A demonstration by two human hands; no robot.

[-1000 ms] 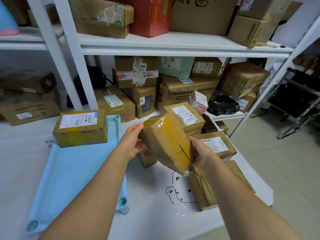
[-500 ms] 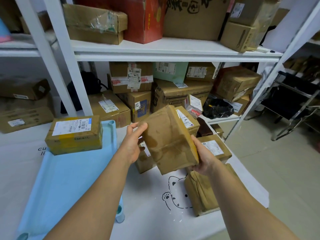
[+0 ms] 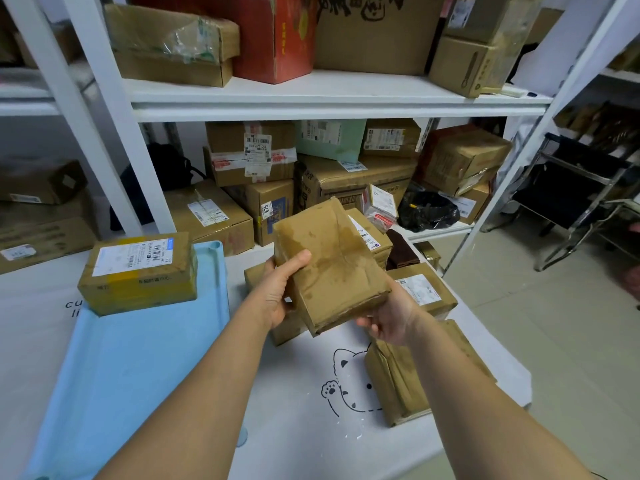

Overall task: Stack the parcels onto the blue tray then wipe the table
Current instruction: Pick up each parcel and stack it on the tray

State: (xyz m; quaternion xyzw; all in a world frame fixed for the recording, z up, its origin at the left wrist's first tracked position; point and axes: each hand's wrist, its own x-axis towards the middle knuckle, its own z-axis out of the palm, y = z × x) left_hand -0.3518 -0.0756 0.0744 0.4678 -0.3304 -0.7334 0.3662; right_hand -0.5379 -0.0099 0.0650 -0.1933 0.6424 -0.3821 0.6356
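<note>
Fingers of both my hands are clamped on one brown taped parcel (image 3: 332,268), lifted clear of the white table (image 3: 294,427) and tilted, its far end higher than the near one. My left hand (image 3: 277,292) grips its left edge, thumb pressed across the top face; my right hand (image 3: 391,313) cups the near right corner from below, fingers curled under it. Its wrapping is plain brown paper under glossy tape, creased and blotched with darker stains, and the face toward me carries no label. One blue tray (image 3: 138,358) lies on the table to my left, well apart from what I hold, and a single labelled yellow-taped box (image 3: 138,271) sits at its far end. On the table I count four more parcels: a small one (image 3: 287,329) just under my left hand, partly hidden, a flat brown one (image 3: 405,379) beneath my right forearm, a white-labelled one (image 3: 426,289) behind my right hand, and another labelled one (image 3: 372,239) peeking out behind the parcel I hold. Behind the table, white shelves (image 3: 311,98) are packed with cartons too crowded to count.
</note>
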